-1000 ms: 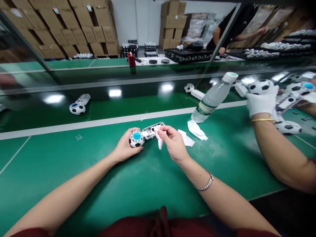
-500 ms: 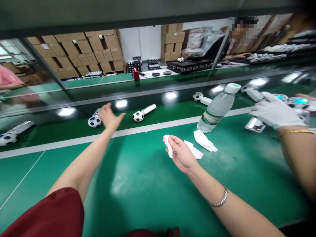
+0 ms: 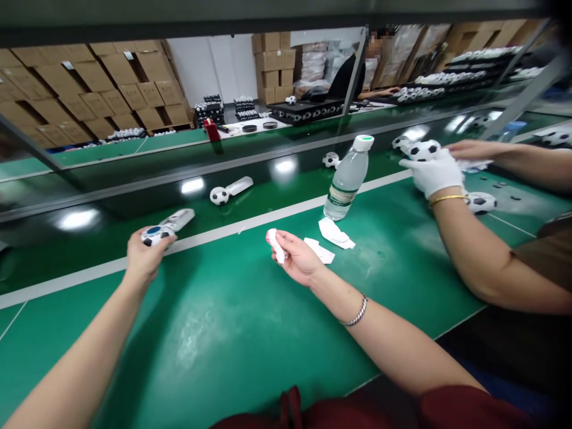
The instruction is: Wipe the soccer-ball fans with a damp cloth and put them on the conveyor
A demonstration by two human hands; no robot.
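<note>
My left hand is closed around the ball end of a soccer-ball device, which has a blue disc on the ball and a pale flat handle pointing up and right. It is at the near edge of the dark green belt. Over the green table, my right hand pinches a crumpled white tissue with a reddish patch. Folded white tissues lie just beyond the right hand. Another soccer-ball device rests on the belt between and beyond my hands.
A clear water bottle with a green-and-white label stands behind the tissues. To the right, a co-worker's white-gloved hand holds a soccer-ball piece, with another ball beside it. Stacked cartons stand behind the far bench.
My left hand let go of the earlier device, reached left to the belt and took hold of another one. My right hand keeps the tissue, moved away from the device. The view has shifted.
</note>
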